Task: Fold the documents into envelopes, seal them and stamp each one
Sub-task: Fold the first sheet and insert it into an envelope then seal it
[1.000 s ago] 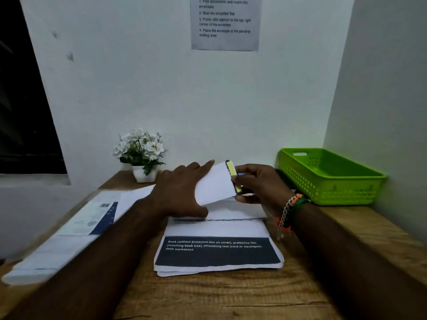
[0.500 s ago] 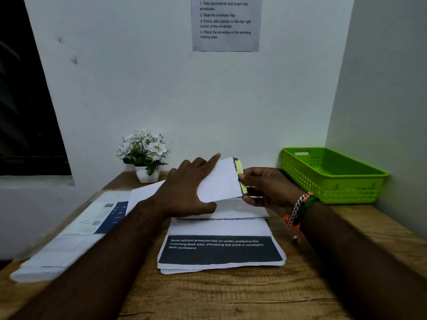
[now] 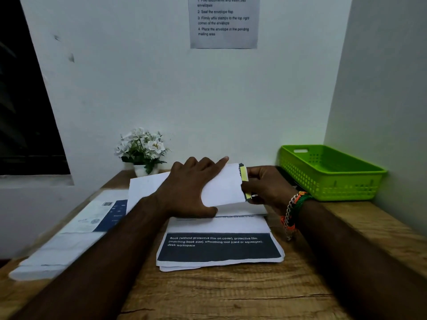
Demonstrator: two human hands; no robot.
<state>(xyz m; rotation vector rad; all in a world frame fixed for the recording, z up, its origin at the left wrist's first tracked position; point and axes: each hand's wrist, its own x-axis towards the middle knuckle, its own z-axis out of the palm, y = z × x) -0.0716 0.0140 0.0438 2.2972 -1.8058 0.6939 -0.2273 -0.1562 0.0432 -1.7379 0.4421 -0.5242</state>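
A white envelope [image 3: 225,187] is tilted up above the desk, its right end carrying a yellow strip [image 3: 244,175]. My left hand [image 3: 187,189] grips the envelope, fingers spread over its back and thumb underneath. My right hand [image 3: 265,185] pinches the yellow strip at the envelope's right edge. Below lies a stack of folded documents [image 3: 219,248] with a dark printed band. More white sheets [image 3: 145,185] stick out behind my left hand.
A green plastic basket [image 3: 332,179] stands at the right against the wall. A small pot of white flowers [image 3: 143,151] sits at the back. Mailers and papers [image 3: 69,239] lie along the left of the wooden desk [image 3: 231,294]. An instruction sheet [image 3: 223,21] hangs on the wall.
The envelope has tipped a little flatter and shifted right. My right hand has moved slightly along the yellow strip at its edge.
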